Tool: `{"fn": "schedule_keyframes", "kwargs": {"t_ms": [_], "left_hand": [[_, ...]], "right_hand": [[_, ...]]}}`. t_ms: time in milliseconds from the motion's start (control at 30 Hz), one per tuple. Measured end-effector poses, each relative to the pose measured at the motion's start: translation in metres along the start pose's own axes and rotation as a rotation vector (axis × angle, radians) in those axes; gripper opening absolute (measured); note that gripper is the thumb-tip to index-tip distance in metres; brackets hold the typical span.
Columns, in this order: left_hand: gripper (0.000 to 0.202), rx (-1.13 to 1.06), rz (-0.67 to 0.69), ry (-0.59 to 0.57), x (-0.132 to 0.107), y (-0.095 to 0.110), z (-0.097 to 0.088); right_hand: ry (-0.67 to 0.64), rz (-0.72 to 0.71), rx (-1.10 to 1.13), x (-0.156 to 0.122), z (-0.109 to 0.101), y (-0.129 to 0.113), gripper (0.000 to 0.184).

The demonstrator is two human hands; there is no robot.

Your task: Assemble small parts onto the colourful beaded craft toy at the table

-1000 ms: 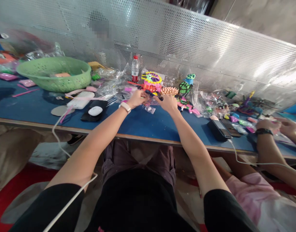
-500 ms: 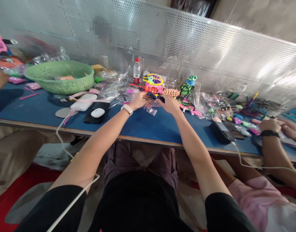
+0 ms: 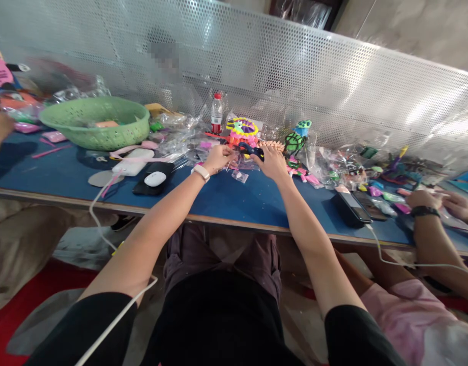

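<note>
Both my arms reach out over the blue table (image 3: 234, 195). My left hand (image 3: 217, 157), with a pale watch on the wrist, is closed among small clear plastic bags (image 3: 239, 176); what it holds is too small to make out. My right hand (image 3: 271, 161) is closed on a dark blue piece (image 3: 251, 150). Just beyond my hands stand colourful clay figures: a yellow, purple and pink one (image 3: 241, 129), a peach ridged one (image 3: 271, 145) and a green turtle-like one (image 3: 297, 137).
A green basket (image 3: 94, 121) stands at the far left, a water bottle (image 3: 216, 113) behind my hands. A white power bank (image 3: 132, 161), a white mouse (image 3: 155, 178) and a black phone (image 3: 350, 206) lie nearby. Another person's hands (image 3: 440, 201) work at the right. A perforated metal screen (image 3: 295, 76) backs the table.
My hands have stayed together at the same spot, shifting only slightly. The view has swung a little to the left, and part of another person's hand now shows at the far left edge.
</note>
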State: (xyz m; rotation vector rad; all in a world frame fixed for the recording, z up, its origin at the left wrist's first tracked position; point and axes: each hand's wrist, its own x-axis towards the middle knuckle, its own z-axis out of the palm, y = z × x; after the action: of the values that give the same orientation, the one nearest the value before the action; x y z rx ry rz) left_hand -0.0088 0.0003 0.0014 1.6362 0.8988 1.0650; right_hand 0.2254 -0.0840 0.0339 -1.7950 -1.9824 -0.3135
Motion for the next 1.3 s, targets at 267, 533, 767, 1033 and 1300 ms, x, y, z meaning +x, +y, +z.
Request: {"fn": "schedule_keyframes", "kwargs": {"t_ms": [267,533,767,1033,1300], "left_hand": [[0.009,-0.145,-0.029,0.022,-0.001,0.008,-0.001],[0.010,-0.122,-0.021,-0.075,-0.002,0.006,0.001],[0.017,-0.001,0.063,-0.091,-0.004,0.004,0.005],[0.014,0.407,0.362,-0.037,-0.006,0.011,0.012],[0.014,0.355,0.337,-0.125,-0.009,0.011,0.015]], "right_hand": [[-0.183,0.176,-0.121,-0.003,-0.002,0.003,0.068],[-0.205,0.186,-0.077,-0.006,0.023,-0.022,0.060],[-0.154,0.050,0.031,-0.004,0.030,-0.010,0.053],[0.044,-0.061,0.572,0.000,0.013,-0.013,0.038],[0.120,0.021,0.776,0.007,0.027,-0.017,0.024]]}}
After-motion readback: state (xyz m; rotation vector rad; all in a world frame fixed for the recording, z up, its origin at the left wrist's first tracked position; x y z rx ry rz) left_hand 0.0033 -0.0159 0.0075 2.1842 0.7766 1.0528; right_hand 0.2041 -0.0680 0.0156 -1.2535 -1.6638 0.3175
